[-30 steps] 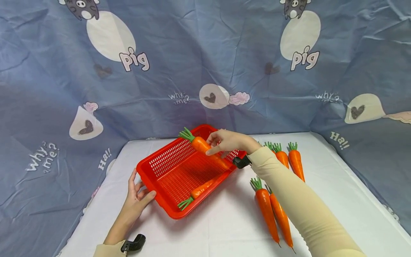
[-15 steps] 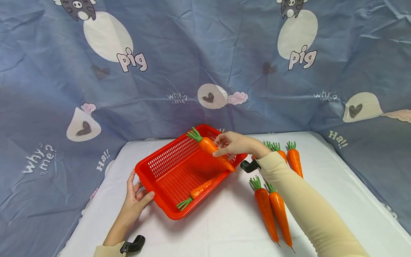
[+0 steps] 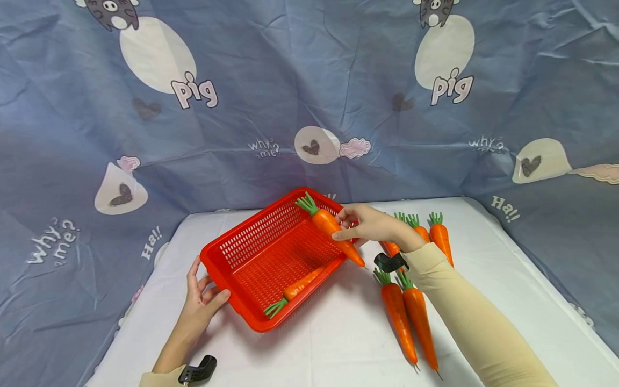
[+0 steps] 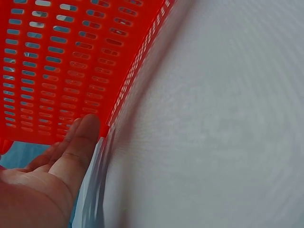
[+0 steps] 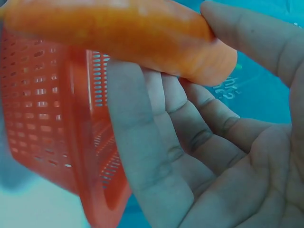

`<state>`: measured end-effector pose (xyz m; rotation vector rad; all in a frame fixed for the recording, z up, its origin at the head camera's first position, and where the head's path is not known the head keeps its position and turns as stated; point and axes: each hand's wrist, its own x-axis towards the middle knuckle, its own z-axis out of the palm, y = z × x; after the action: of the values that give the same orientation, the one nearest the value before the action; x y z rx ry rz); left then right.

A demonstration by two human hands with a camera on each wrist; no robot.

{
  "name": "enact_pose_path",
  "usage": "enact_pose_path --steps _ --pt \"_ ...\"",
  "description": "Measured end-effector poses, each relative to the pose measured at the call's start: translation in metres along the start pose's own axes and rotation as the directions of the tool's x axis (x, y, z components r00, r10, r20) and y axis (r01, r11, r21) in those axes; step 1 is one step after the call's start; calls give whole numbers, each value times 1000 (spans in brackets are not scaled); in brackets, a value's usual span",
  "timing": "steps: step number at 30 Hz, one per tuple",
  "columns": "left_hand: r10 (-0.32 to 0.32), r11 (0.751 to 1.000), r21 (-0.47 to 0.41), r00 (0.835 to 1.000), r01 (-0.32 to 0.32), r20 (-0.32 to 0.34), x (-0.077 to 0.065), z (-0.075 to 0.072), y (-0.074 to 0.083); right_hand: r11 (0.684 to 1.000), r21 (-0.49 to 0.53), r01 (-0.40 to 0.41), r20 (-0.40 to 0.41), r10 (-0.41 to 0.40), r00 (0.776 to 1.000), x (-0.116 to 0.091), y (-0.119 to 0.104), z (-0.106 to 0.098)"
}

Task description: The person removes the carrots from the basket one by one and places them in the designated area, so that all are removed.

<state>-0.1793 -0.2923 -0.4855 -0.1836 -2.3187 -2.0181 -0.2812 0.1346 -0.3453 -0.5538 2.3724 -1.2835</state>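
Observation:
My right hand (image 3: 369, 223) pinches a carrot (image 3: 331, 223) with a green top, between thumb and fingers. The carrot slants above the right end of a red slotted basket (image 3: 215, 269), its thin tip past the rim. In the right wrist view the carrot (image 5: 109, 33) crosses over the basket wall (image 5: 38, 104). My left hand (image 3: 200, 303) grips the basket's left end, thumb at the rim and fingers against the outside. Fingers (image 4: 88, 130) touch the slotted wall in the left wrist view. One carrot (image 3: 296, 287) lies inside the basket along its near wall.
Two carrots (image 3: 400, 320) lie side by side on the white tablecloth (image 3: 338, 344), right of the basket. Several more, including a far-right carrot (image 3: 441, 236), lie behind the right forearm, partly hidden. A blue printed curtain (image 3: 242, 107) hangs behind the table.
The right hand has moved right and slightly nearer with the carrot, from over the basket's inside to its right rim. The left hand keeps its hold on the basket.

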Motion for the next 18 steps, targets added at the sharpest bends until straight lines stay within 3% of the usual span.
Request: enact_pose_path --steps 18 --pt "-24 1000 -13 1000 24 5 2 -1 -2 996 76 -41 -84 47 995 -42 27 4"
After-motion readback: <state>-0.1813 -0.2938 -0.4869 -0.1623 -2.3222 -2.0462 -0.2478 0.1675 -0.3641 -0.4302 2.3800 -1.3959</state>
